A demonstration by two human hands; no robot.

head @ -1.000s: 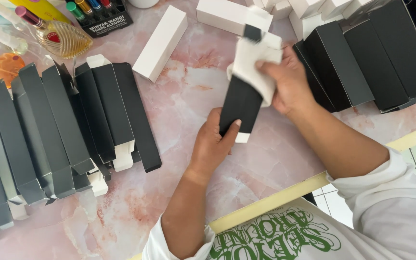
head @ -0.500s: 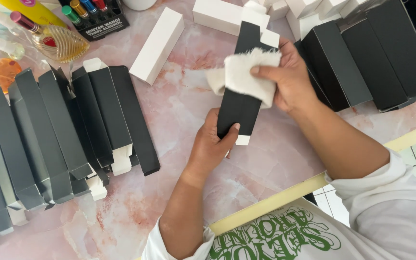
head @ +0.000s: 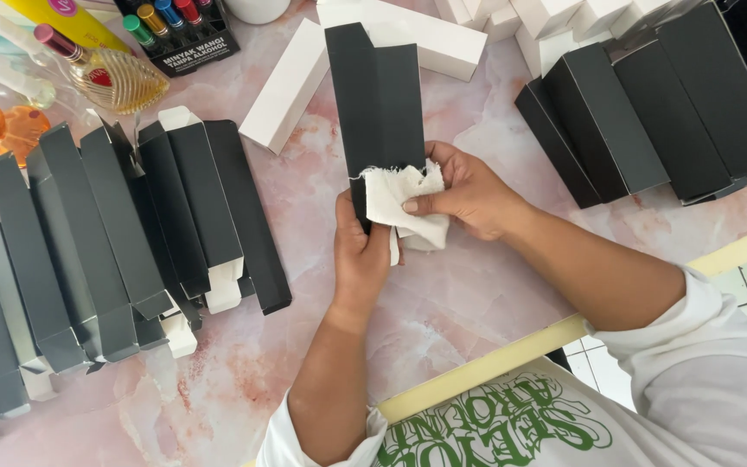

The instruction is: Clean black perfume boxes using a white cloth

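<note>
R fingers (head: 418, 204) pinch a frayed white cloth (head: 404, 201), thumb on top, pressing it vs. the lower end of a flat black carton (head: 378, 108). Right hand (head: 469, 192) sits just right of frame centre. L fingers are curled round the carton's bottom end, thumb along its left edge; left hand (head: 362, 251) is directly below the cloth, touching it. Carton stands lengthwise up the frame, top end near the upper edge, centre.

Vs. half a sec ago: cloth was up near the carton's top half, w/ right hand high in the frame; now cloth + hand have come down to the bottom end, next to the left hand. Carton also reads straighter, less tilted, more of its face bare.

Further out: pink marbled surface (head: 469, 303) under everything. Row of black cartons (head: 114, 233), overlapping, fills the left side. Another stack of black cartons (head: 650, 112) upper right. White boxes (head: 285, 85) lie upper centre, one just left of the held carton. Perfume bottle (head: 110, 73) w/ gold body upper left, beside a pack of small coloured vials (head: 175, 30). White sleeve (head: 702, 363) lower right.
</note>
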